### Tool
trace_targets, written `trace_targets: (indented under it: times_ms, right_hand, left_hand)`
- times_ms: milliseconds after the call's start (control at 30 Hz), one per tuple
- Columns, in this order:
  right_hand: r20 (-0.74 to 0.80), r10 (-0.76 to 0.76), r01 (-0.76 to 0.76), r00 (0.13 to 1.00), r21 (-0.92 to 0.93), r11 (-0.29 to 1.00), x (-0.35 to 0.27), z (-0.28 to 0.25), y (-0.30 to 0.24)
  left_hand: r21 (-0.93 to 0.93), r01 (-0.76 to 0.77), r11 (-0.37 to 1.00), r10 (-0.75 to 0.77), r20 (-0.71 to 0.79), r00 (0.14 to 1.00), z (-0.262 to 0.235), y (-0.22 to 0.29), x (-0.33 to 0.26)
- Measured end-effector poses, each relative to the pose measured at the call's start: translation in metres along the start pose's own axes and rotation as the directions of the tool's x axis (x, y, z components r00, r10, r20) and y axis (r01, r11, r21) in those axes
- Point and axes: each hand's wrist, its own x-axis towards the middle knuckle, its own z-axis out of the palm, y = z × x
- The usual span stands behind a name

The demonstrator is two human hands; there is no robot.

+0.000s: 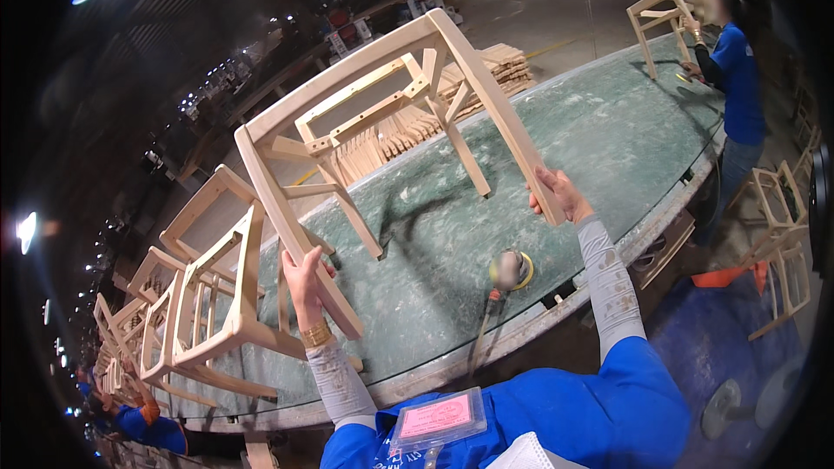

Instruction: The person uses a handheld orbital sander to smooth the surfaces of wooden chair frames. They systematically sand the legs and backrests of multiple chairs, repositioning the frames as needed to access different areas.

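Pale wood chair frame (382,113) is held up in the air over the green bench (608,139), tipped on its side. The left hand (306,282) has its fingers wrapped tight on one leg, and the right hand (556,195) grips another. A round sander (510,270) lies near the bench's front edge. I think the frame is being turned; next, set it down gently.
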Motion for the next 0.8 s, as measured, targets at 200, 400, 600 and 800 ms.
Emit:
trace_targets:
  times_ms: [200, 400, 600, 800]
  right_hand:
    - [-0.546, -0.274, 0.294, 0.792, -0.052, 0.954, -0.001, -0.032, 0.101]
    - [-0.552, 0.143, -0.549, 0.821, -0.697, 0.461, -0.030, 0.057, 0.208]
    - [-0.580, 0.123, -0.585, 0.805, -0.744, 0.321, -0.008, 0.082, 0.210]
    - [-0.508, 0.083, -0.508, 0.858, -0.809, 0.296, 0.001, 0.065, 0.232]
  left_hand:
    - [0.033, 0.017, 0.999, -0.016, -0.028, 0.999, 0.018, 0.013, 0.008]
    - [0.031, 0.047, 0.998, -0.045, -0.045, 0.998, 0.010, 0.008, 0.011]
    - [-0.009, 0.097, 0.995, -0.097, -0.001, 0.995, 0.007, 0.006, 0.011]
    - [-0.130, 0.169, 0.977, -0.153, 0.121, 0.981, -0.001, -0.002, 0.013]
